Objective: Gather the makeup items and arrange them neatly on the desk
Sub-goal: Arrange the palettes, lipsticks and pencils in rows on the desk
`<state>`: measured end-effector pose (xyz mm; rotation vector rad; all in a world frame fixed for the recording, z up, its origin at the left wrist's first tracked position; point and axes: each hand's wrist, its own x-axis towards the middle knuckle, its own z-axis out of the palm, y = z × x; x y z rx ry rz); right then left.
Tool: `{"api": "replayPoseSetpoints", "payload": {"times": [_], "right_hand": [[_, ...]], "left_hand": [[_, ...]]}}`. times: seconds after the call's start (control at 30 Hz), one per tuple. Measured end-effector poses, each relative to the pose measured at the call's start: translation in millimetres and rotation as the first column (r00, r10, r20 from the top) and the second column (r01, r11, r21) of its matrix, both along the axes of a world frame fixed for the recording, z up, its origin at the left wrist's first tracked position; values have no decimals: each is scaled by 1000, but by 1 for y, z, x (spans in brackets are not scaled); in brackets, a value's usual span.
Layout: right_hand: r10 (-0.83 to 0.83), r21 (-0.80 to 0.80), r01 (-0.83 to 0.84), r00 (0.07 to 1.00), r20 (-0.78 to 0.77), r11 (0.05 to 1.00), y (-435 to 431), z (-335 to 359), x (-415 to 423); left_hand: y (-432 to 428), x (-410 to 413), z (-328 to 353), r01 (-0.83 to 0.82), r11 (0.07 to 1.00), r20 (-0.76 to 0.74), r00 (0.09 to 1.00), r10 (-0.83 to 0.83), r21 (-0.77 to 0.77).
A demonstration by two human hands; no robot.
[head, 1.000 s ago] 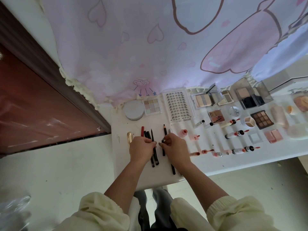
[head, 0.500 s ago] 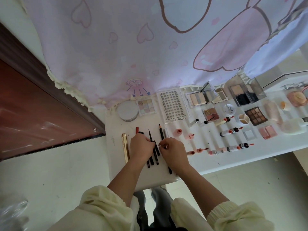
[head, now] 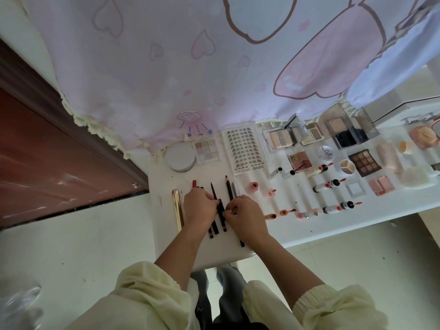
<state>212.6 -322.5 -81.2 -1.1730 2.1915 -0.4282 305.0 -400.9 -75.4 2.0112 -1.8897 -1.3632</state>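
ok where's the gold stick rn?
Head view: the gold stick lies at the left end of the desk, just left of the left hand, nearer the person than the round compact.

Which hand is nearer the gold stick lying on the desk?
Left. The left hand lies just right of the gold stick; the right hand is farther right, beyond the black pencils.

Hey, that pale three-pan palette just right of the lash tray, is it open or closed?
Open: the three-pan palette shows its powder pans bare, with no lid lying over them.
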Motion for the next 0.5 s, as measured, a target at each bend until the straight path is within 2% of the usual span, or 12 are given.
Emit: {"api": "replayPoseSetpoints", "payload": {"times": [0.27, 0.5], "right_hand": [[-4, -6, 4, 1000, 1, 1000, 1, 3, 2], [-4, -7, 4, 1000, -18, 1000, 0, 4, 3]], "left_hand": [[2, 1, 1, -43, 999, -60, 997, 42, -12], [-3, 3, -5, -55, 996, -63, 996, 60, 75]]}}
